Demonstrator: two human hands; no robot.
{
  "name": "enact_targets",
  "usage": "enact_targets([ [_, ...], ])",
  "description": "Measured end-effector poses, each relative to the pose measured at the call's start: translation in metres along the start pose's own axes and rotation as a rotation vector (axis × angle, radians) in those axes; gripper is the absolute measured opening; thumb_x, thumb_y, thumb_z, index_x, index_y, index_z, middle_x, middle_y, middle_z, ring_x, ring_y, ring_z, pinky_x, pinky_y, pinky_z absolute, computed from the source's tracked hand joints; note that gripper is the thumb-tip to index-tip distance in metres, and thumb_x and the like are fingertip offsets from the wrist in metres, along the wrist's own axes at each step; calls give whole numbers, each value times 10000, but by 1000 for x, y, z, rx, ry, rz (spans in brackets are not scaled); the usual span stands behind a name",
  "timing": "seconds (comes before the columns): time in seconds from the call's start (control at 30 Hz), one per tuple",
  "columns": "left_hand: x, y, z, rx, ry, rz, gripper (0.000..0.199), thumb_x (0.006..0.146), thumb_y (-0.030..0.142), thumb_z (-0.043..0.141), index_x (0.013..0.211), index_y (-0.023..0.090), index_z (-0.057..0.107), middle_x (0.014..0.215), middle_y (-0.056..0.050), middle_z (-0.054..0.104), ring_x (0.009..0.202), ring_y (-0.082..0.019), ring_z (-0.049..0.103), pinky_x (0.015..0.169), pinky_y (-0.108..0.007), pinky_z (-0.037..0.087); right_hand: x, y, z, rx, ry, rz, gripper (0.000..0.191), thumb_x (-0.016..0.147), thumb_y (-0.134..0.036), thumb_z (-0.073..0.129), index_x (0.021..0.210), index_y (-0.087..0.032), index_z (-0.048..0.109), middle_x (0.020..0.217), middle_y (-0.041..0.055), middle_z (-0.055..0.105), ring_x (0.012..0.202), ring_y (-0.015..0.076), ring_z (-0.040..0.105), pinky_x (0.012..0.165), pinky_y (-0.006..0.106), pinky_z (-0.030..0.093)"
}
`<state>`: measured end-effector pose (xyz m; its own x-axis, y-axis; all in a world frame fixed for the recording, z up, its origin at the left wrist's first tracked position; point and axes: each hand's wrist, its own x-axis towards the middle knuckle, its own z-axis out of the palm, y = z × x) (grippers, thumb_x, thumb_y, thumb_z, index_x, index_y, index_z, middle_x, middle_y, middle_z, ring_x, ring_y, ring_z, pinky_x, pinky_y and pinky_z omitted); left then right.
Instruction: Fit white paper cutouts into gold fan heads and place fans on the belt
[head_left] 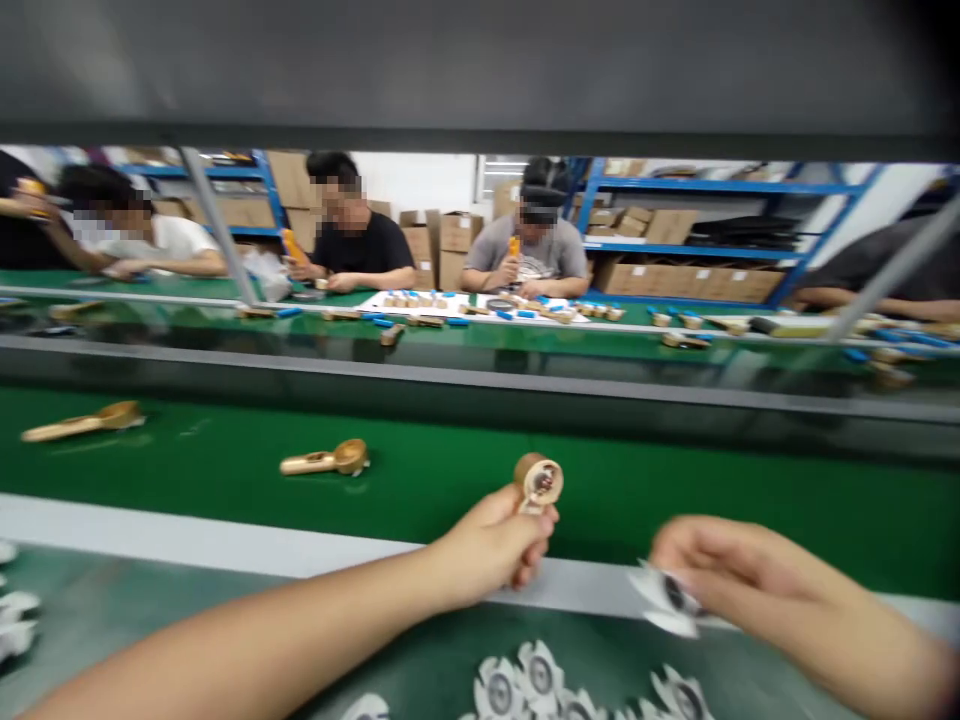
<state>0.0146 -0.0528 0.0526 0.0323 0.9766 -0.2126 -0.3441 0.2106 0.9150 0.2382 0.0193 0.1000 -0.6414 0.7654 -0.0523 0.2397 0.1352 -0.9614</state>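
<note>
My left hand (pixel 502 540) is closed round the handle of a gold handheld fan body (pixel 529 470), its round head upright with small parts and wires showing inside. My right hand (pixel 735 565) pinches a white fan blade (pixel 667 600) with a dark centre, a little blurred. The two hands are apart, both over the near edge of the green belt. Below them, several white fan blades (pixel 538 672) lie in a loose pile on the work surface.
On the green conveyor belt (pixel 450 450) lie two more gold fan bodies, one nearer (pixel 322 461) and one farther left (pixel 86 422). More blades (pixel 13 620) sit at the left edge. Several co-workers (pixel 529 250) work across a far bench. A grey panel (pixel 480 70) hangs overhead.
</note>
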Motion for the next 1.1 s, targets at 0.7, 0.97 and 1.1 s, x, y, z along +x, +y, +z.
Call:
enact_targets([
  [0.7, -27, 15, 23, 876, -98, 177, 78, 922, 253, 428, 872, 200, 455, 730, 58, 475, 640, -99, 405, 626, -226, 340, -7, -8, 30, 218, -13, 113, 306, 775, -191, 500, 1072, -229, 436, 573, -39, 620, 561, 161, 549, 556, 243, 372],
  [0.97, -28, 20, 21, 1047, -112, 230, 54, 866, 168, 417, 871, 211, 449, 712, 59, 485, 611, -110, 442, 581, -241, 302, -3, -9, 32, 336, -24, 136, 350, 726, -197, 498, 1060, -223, 396, 563, -67, 617, 523, 160, 596, 582, 256, 430],
  [1.1, -28, 24, 21, 1052, -120, 218, 47, 875, 177, 411, 868, 216, 437, 713, 61, 484, 613, -111, 442, 586, -238, 307, -4, -9, 34, 314, -19, 138, 357, 717, -194, 483, 1062, -223, 393, 553, -61, 625, 523, 156, 584, 571, 247, 410],
])
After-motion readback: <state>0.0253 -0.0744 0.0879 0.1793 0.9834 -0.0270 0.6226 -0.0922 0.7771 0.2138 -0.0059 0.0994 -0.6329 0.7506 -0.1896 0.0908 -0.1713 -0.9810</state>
